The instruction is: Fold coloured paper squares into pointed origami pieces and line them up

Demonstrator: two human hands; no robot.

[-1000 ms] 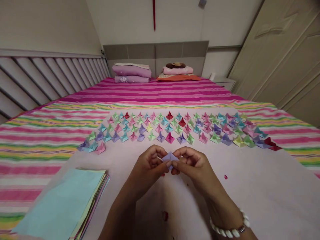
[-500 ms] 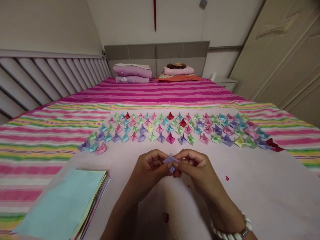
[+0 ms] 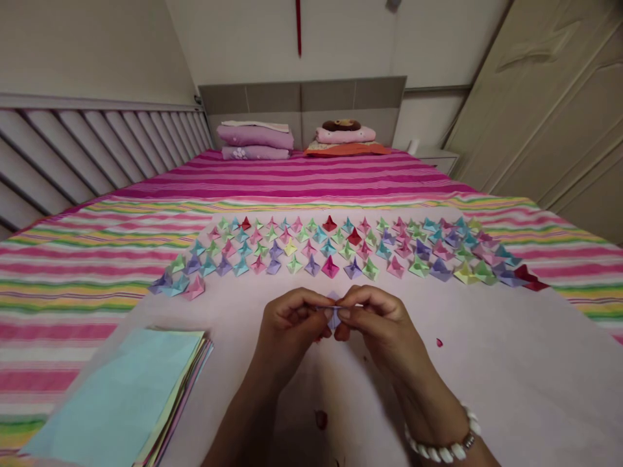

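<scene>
A small folded piece of lavender paper (image 3: 334,319) is pinched between both my hands, above the pale sheet (image 3: 233,363). My left hand (image 3: 291,324) closes thumb and fingers on its left side. On its right side, my right hand (image 3: 377,318) does the same; a white bracelet (image 3: 445,449) circles that wrist. The fingers cover much of the paper. Beyond my hands, several rows of small folded paper boats (image 3: 330,266) in many colours stand on the sheet, among them a dark red boat (image 3: 530,277) at the right end.
To the left lies a stack of coloured paper (image 3: 117,389), light blue on top. Red petal-like bits (image 3: 320,419) are scattered on the sheet. Under it spreads a striped bedcover (image 3: 58,324). Folded purple bedding (image 3: 256,136) and a pink pillow pile (image 3: 345,135) sit at the headboard (image 3: 272,97).
The lavender paper has tilted and looks narrower, with the fingertips drawn in closer around it. Both hands still hold it. The view has shifted slightly.
</scene>
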